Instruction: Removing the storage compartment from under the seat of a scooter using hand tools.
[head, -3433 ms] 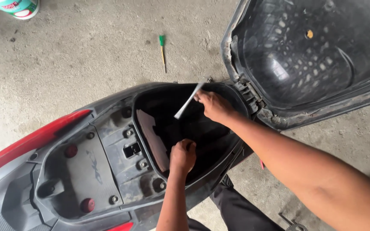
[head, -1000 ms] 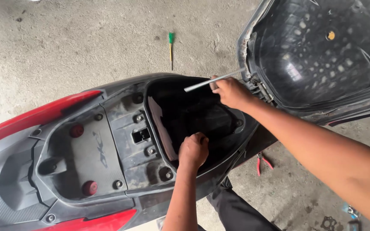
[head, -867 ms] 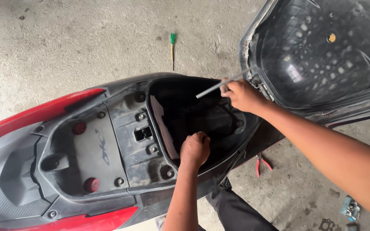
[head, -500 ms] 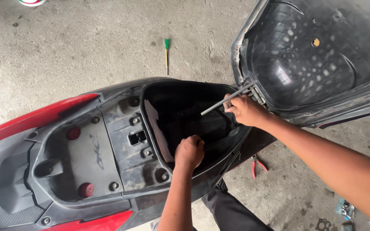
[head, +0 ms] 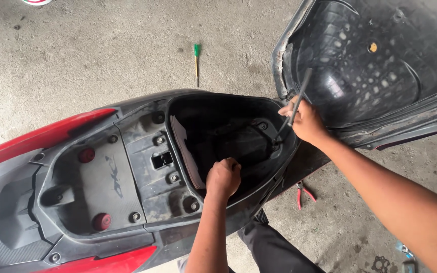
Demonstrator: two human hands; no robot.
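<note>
Both hands work the scooter's storage bin [head: 228, 136]: your right hand [head: 304, 121] closes around a long driver [head: 293, 108], tip at the bin's seat-side rim, while your left hand [head: 223, 177], curled shut, steadies inside.

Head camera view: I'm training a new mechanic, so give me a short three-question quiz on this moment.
1. True or false: the seat is raised, showing its underside.
2. Which hand grips the long dark tool whose tip points down at a bolt on the rim of the storage bin?
A. left hand
B. right hand
C. neither
3. Fill in: on the concrete floor beyond the scooter lies a screwdriver with a ____ handle.

Key:
1. True.
2. B; the left hand is closed inside the bin.
3. Green.
</note>
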